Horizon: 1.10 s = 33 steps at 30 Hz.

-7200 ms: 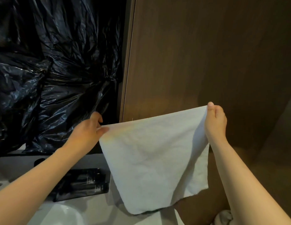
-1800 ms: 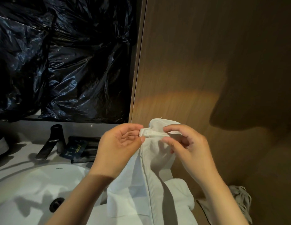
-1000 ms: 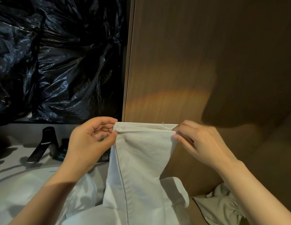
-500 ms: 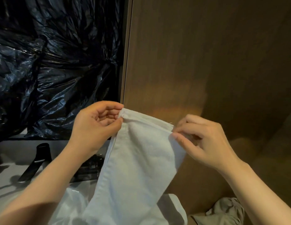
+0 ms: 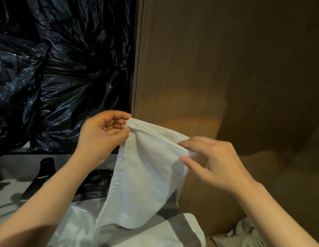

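A white towel, folded lengthwise, hangs in the air in front of a brown wood wall. My left hand pinches its upper left corner between thumb and curled fingers. My right hand pinches the upper right edge between forefinger and thumb. The top edge slopes down from left to right. The towel's lower end hangs just above a white counter.
Crumpled black plastic sheeting covers the wall at the left. A black tap and black sachets stand behind the towel. More white cloth lies below, and a pale crumpled cloth at the lower right.
The towel went from spread wide to a narrow lengthwise fold. Over the last second my hands lifted its top edge, and it now tilts down to the right.
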Each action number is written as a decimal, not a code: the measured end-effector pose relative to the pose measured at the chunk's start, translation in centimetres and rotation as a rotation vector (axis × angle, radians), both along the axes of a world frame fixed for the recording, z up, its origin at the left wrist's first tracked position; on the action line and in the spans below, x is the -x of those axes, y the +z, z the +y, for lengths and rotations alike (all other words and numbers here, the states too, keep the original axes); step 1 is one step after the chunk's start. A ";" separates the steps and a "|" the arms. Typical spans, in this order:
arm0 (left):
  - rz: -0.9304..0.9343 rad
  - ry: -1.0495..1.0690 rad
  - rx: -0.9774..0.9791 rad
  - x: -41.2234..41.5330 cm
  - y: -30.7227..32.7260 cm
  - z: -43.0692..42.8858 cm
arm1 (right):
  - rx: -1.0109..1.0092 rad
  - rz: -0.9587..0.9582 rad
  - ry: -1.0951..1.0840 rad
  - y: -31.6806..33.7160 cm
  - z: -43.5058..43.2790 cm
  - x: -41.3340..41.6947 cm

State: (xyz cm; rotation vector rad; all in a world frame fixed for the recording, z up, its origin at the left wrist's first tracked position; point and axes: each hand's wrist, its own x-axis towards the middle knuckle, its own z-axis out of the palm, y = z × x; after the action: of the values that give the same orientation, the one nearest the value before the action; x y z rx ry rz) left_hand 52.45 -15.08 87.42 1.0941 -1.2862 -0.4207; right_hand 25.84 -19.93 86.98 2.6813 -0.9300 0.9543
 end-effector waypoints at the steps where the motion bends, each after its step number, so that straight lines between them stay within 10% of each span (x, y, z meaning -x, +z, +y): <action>1: 0.013 -0.005 0.000 0.0 0.0 -0.1 | 0.004 0.019 0.020 0.2 -0.1 -0.1; 5: 0.000 -0.016 -0.008 -0.4 0.0 -0.1 | 0.037 0.165 -0.150 0.8 -0.6 0.9; 16: 0.093 -0.088 -0.001 1.1 0.3 -0.1 | 0.085 -0.159 -0.321 0.5 -1.1 1.0; 22: 0.043 -0.110 0.020 1.8 1.9 0.4 | -0.372 -0.228 -0.123 0.5 -2.4 1.4; 33: 0.102 -0.048 0.071 0.7 3.1 2.2 | -0.134 -0.267 -0.039 0.6 -0.6 1.0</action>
State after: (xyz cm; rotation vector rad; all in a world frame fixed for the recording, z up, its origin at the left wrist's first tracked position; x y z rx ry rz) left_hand 51.79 -12.88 90.48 0.9725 -1.2303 -0.4578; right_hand 24.85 -20.56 87.61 2.6751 -1.1308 1.3084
